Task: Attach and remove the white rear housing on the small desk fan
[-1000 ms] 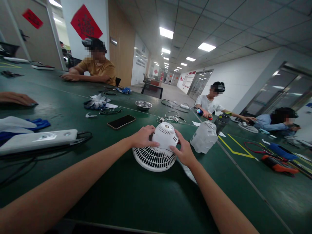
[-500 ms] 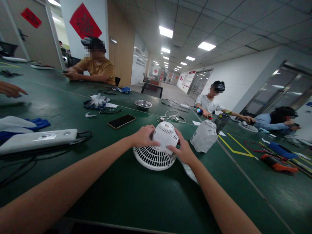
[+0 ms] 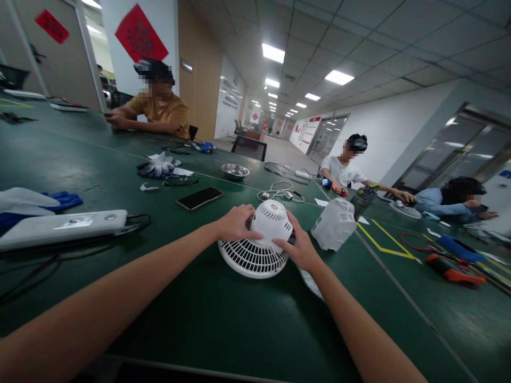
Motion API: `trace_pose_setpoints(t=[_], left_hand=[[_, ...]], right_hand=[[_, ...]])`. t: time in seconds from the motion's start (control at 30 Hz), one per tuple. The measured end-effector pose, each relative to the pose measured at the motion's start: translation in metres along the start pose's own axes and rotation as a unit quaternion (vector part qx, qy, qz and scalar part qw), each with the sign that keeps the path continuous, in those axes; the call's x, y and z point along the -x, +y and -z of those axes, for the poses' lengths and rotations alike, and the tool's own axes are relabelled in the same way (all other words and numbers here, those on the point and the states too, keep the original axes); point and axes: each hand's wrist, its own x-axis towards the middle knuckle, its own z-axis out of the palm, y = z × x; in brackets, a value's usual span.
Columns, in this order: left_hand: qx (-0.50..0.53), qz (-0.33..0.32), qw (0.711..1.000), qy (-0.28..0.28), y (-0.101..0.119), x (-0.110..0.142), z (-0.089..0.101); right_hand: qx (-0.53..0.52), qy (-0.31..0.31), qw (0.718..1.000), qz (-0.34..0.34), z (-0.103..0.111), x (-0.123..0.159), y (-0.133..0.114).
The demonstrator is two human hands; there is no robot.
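A white fan head lies grille down on the green table (image 3: 239, 319), its round slatted grille (image 3: 255, 260) against the tabletop. On top of it sits the domed white motor cover (image 3: 273, 221), with vent slots round its crown. My left hand (image 3: 238, 223) grips the cover's left side, thumb across the front. From the right, my right hand (image 3: 298, 244) closes on the other side, its thumb also on the front. The far fingertips of both hands are partly hidden. Just right of the fan stands a white plastic housing (image 3: 334, 226).
A phone (image 3: 199, 198), a white cable (image 3: 279, 192) and a metal bowl (image 3: 235, 171) lie beyond the fan. At left are a white power bank-like box (image 3: 67, 227) and gloves (image 3: 35, 203). An orange multimeter (image 3: 455, 270) is at right. Several people sit around the table.
My hands stay on the motor cover with hardly any movement. Another person's hand at the far left has lifted and gone out of view.
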Motion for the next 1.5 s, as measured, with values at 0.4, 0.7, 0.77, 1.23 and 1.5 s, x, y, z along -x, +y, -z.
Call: trace_pose_setpoints(t=[0.4,0.7,0.77,1.23,1.5], left_hand=[[0.123,-0.059,0.99,0.043,0.01,0.01,0.0],[0.118,-0.072,0.99,0.034,0.021,0.013,-0.005],[0.111,-0.064,0.991,0.042,0.022,0.013,-0.006],[0.096,-0.077,0.991,0.057,0.01,0.002,-0.01],[0.094,-0.071,0.993,0.031,0.014,0.008,-0.004]], right_hand=[[0.01,-0.01,1.0,-0.008,-0.005,0.008,-0.009],[-0.032,-0.036,0.999,-0.009,-0.001,0.006,-0.011],[-0.034,-0.038,0.999,-0.011,-0.002,0.006,-0.012],[0.008,-0.027,0.999,-0.038,-0.001,0.002,-0.022],[0.0,-0.051,0.998,-0.035,0.0,0.002,-0.019]])
